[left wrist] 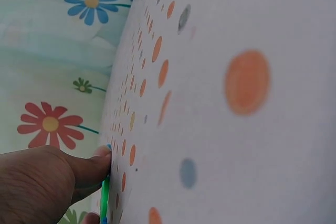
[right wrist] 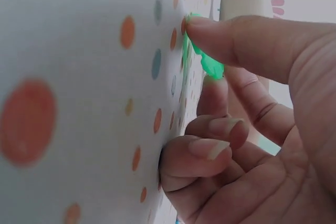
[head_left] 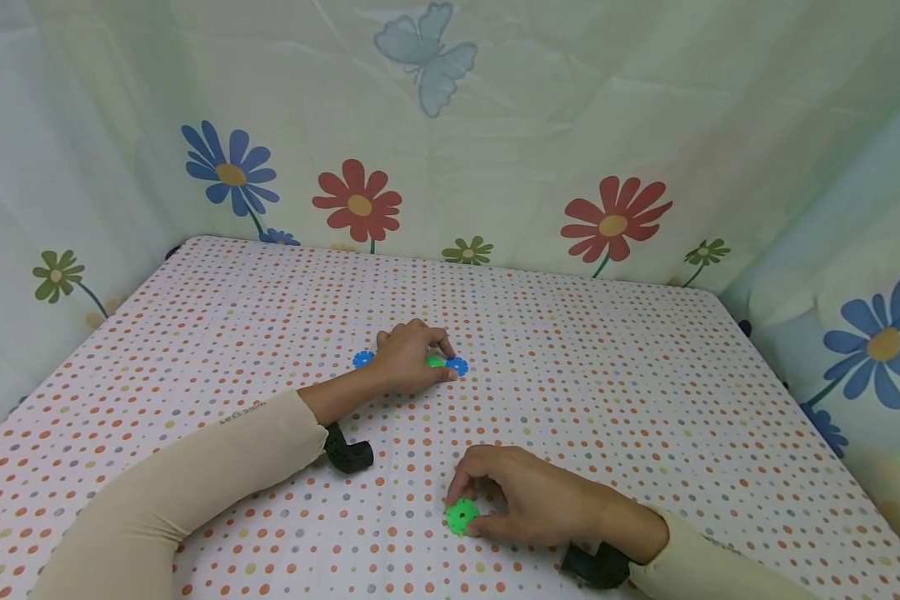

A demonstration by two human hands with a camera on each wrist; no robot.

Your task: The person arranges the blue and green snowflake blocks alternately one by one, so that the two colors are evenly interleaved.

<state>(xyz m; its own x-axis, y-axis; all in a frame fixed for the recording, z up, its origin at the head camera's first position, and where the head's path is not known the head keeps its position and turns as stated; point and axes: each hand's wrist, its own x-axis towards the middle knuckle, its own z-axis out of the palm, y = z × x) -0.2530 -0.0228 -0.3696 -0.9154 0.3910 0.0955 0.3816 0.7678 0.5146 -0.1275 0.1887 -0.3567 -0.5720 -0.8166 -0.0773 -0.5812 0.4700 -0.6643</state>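
Note:
Near the table's middle my left hand point(head_left: 408, 358) holds a flat row of notched plastic building discs. A blue disc point(head_left: 363, 359) shows left of the wrist, a green disc point(head_left: 435, 362) between thumb and fingers, and another blue disc point(head_left: 460, 367) at the right end. The hand hides the middle of the row. In the left wrist view the green disc point(left wrist: 105, 195) appears edge-on beside the thumb. Closer to the front, my right hand point(head_left: 536, 500) pinches a loose green disc point(head_left: 462, 517) between thumb and index finger. The right wrist view shows that green disc point(right wrist: 212, 65) tilted; its other fingers are curled.
A dotted cloth point(head_left: 630, 400) covers the table. Flowered curtains point(head_left: 495, 125) rise behind it and at both sides. Black wrist mounts point(head_left: 348, 454) sit under both wrists, and pale sleeves point(head_left: 217, 467) cover the forearms.

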